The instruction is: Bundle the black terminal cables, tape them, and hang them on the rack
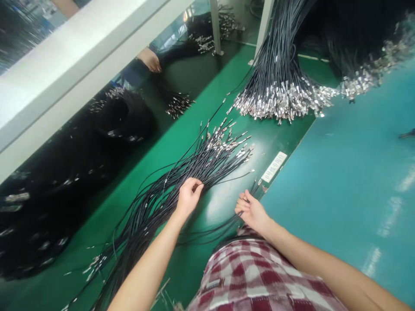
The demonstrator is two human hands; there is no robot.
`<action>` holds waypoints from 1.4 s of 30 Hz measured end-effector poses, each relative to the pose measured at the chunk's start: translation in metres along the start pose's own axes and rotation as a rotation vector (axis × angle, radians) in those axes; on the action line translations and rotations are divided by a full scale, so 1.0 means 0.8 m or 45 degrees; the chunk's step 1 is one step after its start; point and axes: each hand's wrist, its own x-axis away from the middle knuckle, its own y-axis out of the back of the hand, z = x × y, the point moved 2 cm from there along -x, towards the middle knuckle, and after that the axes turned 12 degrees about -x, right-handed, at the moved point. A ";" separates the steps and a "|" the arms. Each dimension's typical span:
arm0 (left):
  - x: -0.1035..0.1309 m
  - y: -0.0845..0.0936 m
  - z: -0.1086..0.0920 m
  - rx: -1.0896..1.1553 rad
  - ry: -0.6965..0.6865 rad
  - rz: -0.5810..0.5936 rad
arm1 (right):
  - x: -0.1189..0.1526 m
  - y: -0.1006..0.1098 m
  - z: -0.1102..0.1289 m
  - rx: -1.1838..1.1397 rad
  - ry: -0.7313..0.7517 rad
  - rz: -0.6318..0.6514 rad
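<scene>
A spread bundle of black cables (168, 194) with shiny metal ends lies on the green tabletop. At the bundle's near edge is my left hand (189, 198), its thumb and forefinger pinched on a black cable there; the exact grip is partly hidden by the fingers. My right hand (251, 211) is to the right, apart from the bundle, with its fingers closed round a few black cables (223, 224). Their metal ends stick out beyond the hand, and their lengths trail left toward the bundle under my left arm.
A thick bunch of cables (279, 77) hangs over the table at the back right. A white label (274, 167) is stuck near the table's right edge. Under a pale beam (97, 56) are dark cable coils (126, 112) and another person's hand (149, 59).
</scene>
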 end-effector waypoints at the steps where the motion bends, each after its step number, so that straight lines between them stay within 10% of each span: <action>1: 0.007 0.004 -0.006 0.101 0.047 -0.016 | 0.000 -0.006 0.001 0.014 0.023 0.016; 15: 0.152 -0.055 -0.044 0.667 0.480 0.449 | 0.030 -0.035 0.017 0.233 0.331 0.092; 37: 0.171 -0.038 -0.030 0.664 0.426 0.357 | 0.041 -0.027 0.012 0.232 0.413 -0.076; 42: 0.143 -0.050 -0.060 0.776 0.374 0.498 | 0.037 -0.028 0.008 0.400 0.429 -0.006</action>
